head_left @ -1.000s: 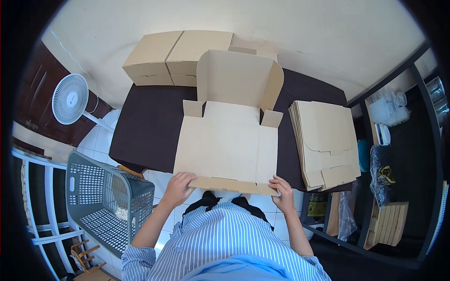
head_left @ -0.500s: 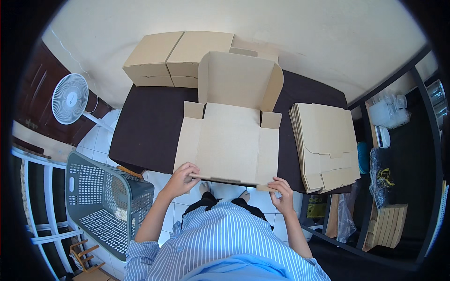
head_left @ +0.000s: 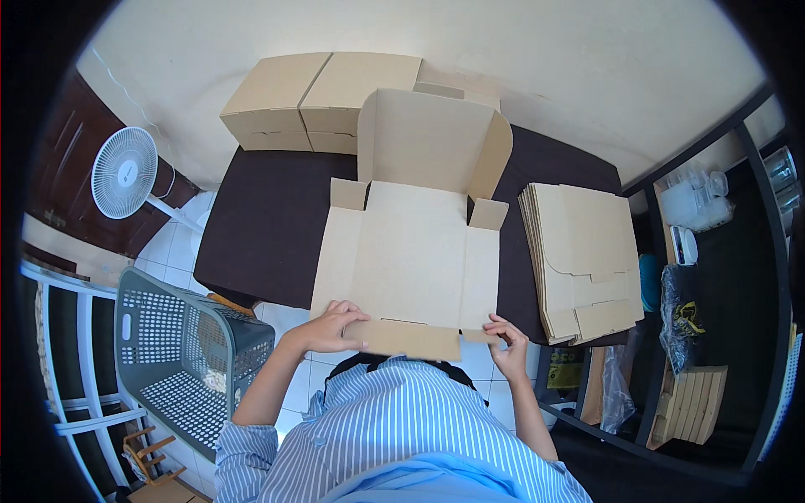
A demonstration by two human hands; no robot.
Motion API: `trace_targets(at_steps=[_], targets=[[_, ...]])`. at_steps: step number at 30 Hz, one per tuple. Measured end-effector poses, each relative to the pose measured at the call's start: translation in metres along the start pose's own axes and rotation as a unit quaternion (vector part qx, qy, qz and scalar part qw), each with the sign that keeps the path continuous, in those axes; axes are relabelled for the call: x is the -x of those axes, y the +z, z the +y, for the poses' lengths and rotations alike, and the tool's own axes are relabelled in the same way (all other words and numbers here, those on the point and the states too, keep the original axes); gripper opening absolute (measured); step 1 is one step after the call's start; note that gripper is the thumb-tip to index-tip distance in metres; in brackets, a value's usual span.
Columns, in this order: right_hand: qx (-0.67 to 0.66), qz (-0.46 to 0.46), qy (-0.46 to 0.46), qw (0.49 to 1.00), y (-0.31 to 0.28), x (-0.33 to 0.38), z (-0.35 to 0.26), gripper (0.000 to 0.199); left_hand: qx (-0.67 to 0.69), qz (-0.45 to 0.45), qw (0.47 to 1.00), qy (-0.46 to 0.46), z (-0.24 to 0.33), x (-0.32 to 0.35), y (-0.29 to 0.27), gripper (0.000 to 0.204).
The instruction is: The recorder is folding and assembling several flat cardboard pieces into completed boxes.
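Note:
An unfolded brown cardboard box blank point(head_left: 411, 251) lies on the dark table point(head_left: 260, 226), its far lid panel standing upright. My left hand point(head_left: 329, 329) grips the left end of the near front flap point(head_left: 407, 339), thumb on top. My right hand point(head_left: 506, 342) pinches the right end of that flap at the table's near edge. The flap is bent up toward me. Small side tabs stick up beside the lid panel.
Two folded brown boxes point(head_left: 319, 101) sit at the table's far edge. A stack of flat blanks point(head_left: 583, 256) lies on the right. A grey plastic basket point(head_left: 180, 352) stands at my left, a white fan point(head_left: 124, 173) beyond it, black shelving point(head_left: 713, 251) at right.
The near front flap has been folded up from flat. Both hands shifted slightly toward me along the flap's ends while keeping hold of it.

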State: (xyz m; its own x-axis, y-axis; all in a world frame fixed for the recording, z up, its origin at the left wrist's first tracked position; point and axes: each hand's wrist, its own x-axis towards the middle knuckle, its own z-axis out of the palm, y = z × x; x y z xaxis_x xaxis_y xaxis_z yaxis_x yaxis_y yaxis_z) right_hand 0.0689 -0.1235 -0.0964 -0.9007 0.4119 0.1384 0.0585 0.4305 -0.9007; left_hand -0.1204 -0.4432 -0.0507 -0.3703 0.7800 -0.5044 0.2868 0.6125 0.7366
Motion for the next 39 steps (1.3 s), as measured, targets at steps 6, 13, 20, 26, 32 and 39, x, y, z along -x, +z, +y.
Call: trace_targets(at_steps=[6,13,20,26,32,39], targets=[[-0.012,0.006,0.052,0.999,0.001,-0.002,-0.008,0.012,-0.119,0.057,0.99,0.049,0.013,-0.001,0.013,0.079],[0.027,0.025,0.044,0.998,0.003,0.001,-0.004,0.022,-0.093,0.159,0.96,0.212,0.025,0.023,0.034,0.026],[0.046,0.05,0.051,0.996,0.013,0.004,-0.007,0.023,0.113,0.114,0.974,0.161,0.004,0.047,0.078,0.025],[0.071,0.064,0.058,0.994,0.015,0.006,-0.006,0.024,0.464,0.227,0.856,0.032,-0.068,0.051,0.108,0.03],[0.069,0.086,0.072,0.991,0.022,0.008,-0.008,0.024,0.582,0.433,0.684,-0.069,-0.1,0.042,0.089,0.037],[0.1,0.075,-0.051,0.991,0.019,0.004,-0.027,0.019,0.372,0.395,0.839,-0.023,-0.059,0.04,0.044,0.044]])
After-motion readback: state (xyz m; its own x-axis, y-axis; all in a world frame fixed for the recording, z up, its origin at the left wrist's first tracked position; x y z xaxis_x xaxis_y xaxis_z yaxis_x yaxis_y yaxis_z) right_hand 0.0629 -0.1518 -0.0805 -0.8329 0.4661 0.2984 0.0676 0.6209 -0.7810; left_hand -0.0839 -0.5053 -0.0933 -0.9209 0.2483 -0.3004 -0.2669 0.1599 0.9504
